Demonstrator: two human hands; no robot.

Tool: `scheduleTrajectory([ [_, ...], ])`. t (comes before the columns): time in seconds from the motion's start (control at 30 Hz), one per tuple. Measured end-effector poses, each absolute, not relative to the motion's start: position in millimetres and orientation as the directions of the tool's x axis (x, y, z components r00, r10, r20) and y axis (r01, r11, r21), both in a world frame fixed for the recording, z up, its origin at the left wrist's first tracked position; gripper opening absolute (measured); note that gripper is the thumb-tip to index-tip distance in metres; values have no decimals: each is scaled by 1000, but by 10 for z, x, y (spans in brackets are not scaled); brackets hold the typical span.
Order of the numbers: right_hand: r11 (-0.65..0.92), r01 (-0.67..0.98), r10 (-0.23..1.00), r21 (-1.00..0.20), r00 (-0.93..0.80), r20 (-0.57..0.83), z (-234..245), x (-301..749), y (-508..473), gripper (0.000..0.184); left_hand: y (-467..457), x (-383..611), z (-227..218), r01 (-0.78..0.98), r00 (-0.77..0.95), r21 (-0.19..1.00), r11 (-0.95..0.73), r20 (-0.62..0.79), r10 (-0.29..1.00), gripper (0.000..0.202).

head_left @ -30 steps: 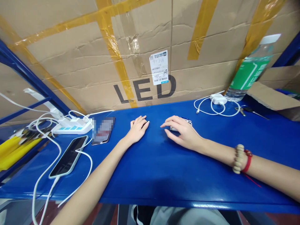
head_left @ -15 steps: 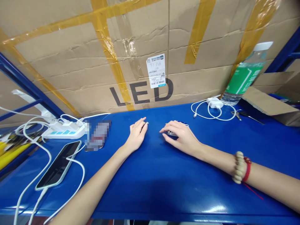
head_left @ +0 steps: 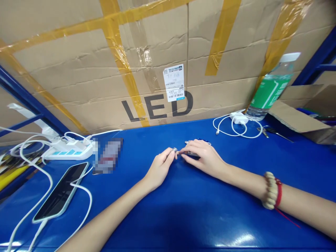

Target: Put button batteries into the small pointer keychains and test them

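Observation:
Both my hands rest on the blue table (head_left: 183, 210), fingertips meeting near the middle. My left hand (head_left: 160, 167) pinches a tiny silvery piece at its fingertips; I cannot make out what it is. My right hand (head_left: 201, 157) lies curled over a small dark and silver object (head_left: 193, 154), mostly hidden under the fingers, with a thin loop showing behind it. A bead bracelet and a red cord sit on my right wrist (head_left: 271, 190).
A large taped cardboard box marked LED (head_left: 157, 70) stands behind. At left lie a white power strip (head_left: 68, 151), a charging phone (head_left: 61, 191) and a blurred second phone (head_left: 107, 155). At right are a white charger with cable (head_left: 237, 120), keys (head_left: 265, 131), a water bottle (head_left: 270, 89) and an open carton (head_left: 301, 115).
My left hand moved right from lying flat and open to a pinch touching my right fingertips. The camera view tilted slightly downward and left.

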State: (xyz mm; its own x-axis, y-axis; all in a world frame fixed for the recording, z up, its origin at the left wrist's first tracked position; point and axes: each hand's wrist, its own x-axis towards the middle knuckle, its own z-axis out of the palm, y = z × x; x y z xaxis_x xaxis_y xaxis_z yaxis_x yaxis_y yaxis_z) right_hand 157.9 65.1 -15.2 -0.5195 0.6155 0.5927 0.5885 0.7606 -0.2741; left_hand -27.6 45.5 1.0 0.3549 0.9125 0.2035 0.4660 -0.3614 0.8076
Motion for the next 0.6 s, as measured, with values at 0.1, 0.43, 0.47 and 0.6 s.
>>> scheduleTrajectory([
  [0.1,781,569,600,-257,-569,562,-139,1580,640,17,448,-260,-13,388,258,869,-306,216,942,26],
  [0.43,740,630,642,-237,-557,526,-142,1623,608,25,491,-295,-61,330,105,913,-239,216,971,14],
  [0.47,731,638,655,-242,-555,514,-141,1635,612,26,489,-295,-63,338,102,909,-242,220,970,14],
  [0.6,749,613,645,-251,-589,486,-132,1686,638,25,487,-286,-68,360,101,900,-244,222,970,13],
])
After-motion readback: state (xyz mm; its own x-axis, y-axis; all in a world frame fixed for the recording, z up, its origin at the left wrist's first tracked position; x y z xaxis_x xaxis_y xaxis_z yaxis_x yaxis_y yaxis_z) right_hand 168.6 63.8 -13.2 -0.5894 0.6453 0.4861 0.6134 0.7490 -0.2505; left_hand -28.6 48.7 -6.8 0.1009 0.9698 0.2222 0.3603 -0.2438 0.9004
